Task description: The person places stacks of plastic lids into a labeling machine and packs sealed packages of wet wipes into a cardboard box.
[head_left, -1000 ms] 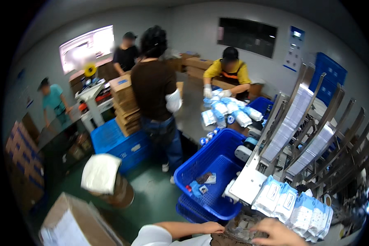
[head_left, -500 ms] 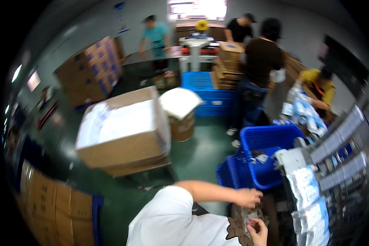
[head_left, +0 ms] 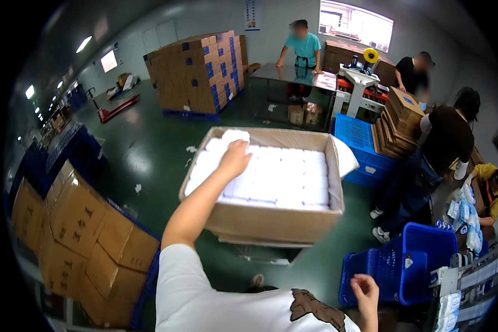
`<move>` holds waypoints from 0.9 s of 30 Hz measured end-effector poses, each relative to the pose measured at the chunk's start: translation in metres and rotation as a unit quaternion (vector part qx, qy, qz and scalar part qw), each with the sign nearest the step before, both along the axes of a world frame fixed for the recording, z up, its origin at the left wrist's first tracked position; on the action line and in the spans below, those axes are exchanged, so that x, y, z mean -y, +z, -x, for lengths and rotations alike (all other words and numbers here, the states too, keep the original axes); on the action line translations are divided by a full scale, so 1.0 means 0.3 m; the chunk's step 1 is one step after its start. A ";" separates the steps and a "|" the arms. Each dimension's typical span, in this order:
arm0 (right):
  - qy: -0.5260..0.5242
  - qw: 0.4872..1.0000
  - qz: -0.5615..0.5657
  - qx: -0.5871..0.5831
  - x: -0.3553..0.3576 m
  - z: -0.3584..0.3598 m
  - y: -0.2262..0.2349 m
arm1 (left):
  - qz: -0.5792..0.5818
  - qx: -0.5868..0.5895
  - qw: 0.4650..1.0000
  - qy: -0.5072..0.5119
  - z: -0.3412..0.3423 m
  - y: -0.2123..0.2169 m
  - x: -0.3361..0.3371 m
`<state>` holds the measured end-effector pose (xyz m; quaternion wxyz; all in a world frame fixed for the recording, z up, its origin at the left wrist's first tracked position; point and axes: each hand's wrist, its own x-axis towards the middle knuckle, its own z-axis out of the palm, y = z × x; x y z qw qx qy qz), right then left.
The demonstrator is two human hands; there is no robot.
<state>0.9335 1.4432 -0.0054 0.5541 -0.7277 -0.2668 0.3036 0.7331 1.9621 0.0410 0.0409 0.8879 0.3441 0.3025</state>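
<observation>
- My right hand (head_left: 365, 288) is low and close to my body, its fingers (head_left: 361, 280) curled loosely together on nothing that I can see.
- Just beyond and to the right of those fingers stands a blue plastic basket (head_left: 420, 260); whether they touch its near rim I cannot tell.
- Further right of that hand, at the edge of view, stacked white packets (head_left: 447, 307) sit on a rack.
- My left hand (head_left: 234, 159) is stretched far out ahead, palm down, resting on the white packs (head_left: 282, 177) that fill a large open cardboard box (head_left: 271, 221).
- The fingers (head_left: 239, 146) of that hand lie spread on the back left corner of the top layer; whether they grip a pack I cannot tell.
- The box stands right under that hand, its flaps open, on the green floor (head_left: 149, 149).
- Left of my left arm and nearer to me, brown cartons (head_left: 83, 227) are stacked in a row.
- Right of the box, well apart from my left fingers, a person in a dark top (head_left: 448, 138) stands beside a pile of flat cardboard (head_left: 401, 119) and a blue crate (head_left: 359, 144).
- Far beyond the box, a tall pallet of cartons (head_left: 199, 72) rises to the left, and a person in a teal shirt (head_left: 304, 47) stands behind a dark surface (head_left: 293, 74).
</observation>
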 end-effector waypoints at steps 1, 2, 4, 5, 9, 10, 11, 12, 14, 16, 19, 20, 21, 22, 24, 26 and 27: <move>0.004 0.998 -0.058 0.019 -0.121 0.015 0.010 | 0.023 0.036 0.999 0.013 0.050 -0.007 -0.123; 0.023 0.998 -0.061 0.014 -0.236 0.033 0.054 | 0.054 0.069 0.996 0.021 0.089 -0.026 -0.228; 0.076 0.989 -0.117 0.043 -0.438 0.106 0.117 | 0.096 0.065 0.992 0.050 0.106 -0.036 -0.412; 0.144 0.977 -0.107 0.118 -0.522 0.138 0.158 | 0.148 0.014 0.986 0.080 0.115 -0.025 -0.491; 0.251 0.917 -0.139 0.276 -0.668 0.221 0.251 | 0.495 -0.084 0.857 0.118 0.139 -0.030 -0.734; 0.253 0.913 -0.136 0.291 -0.676 0.211 0.221 | 0.578 -0.052 0.811 0.069 0.125 -0.069 -0.777; 0.217 0.931 -0.106 0.274 -0.667 0.206 0.217 | 0.658 -0.018 0.753 0.023 0.112 -0.084 -0.799; 0.179 0.947 -0.068 0.257 -0.641 0.197 0.215 | 0.671 -0.039 0.740 0.023 0.050 -0.112 -0.798; 0.121 0.965 -0.032 0.229 -0.596 0.191 0.194 | 0.681 -0.068 0.727 0.055 0.041 -0.069 -0.768; 0.065 0.974 -0.008 0.218 -0.563 0.180 0.154 | 0.682 -0.087 0.726 0.018 0.020 -0.055 -0.750; 0.017 0.980 -0.015 0.199 -0.553 0.178 0.124 | 0.621 -0.183 0.761 -0.040 -0.051 0.049 -0.660; 0.015 0.980 -0.019 0.199 -0.563 0.184 0.129 | 0.585 -0.224 0.777 -0.059 -0.075 0.086 -0.623; 0.011 0.979 -0.017 0.201 -0.573 0.189 0.140 | 0.454 -0.235 0.860 -0.006 -0.106 0.069 -0.591; 0.007 0.979 -0.016 0.202 -0.584 0.195 0.147 | 0.372 -0.257 0.891 -0.043 -0.123 0.064 -0.551; 0.013 0.977 -0.029 0.212 -0.600 0.197 0.137 | 0.200 -0.293 0.927 -0.124 -0.147 0.078 -0.431; 0.019 0.975 -0.029 0.222 -0.595 0.194 0.130 | 0.110 -0.333 0.922 -0.166 -0.185 0.067 -0.316; 0.024 0.974 -0.027 0.225 -0.588 0.190 0.129 | 0.095 -0.343 0.917 -0.181 -0.198 0.045 -0.295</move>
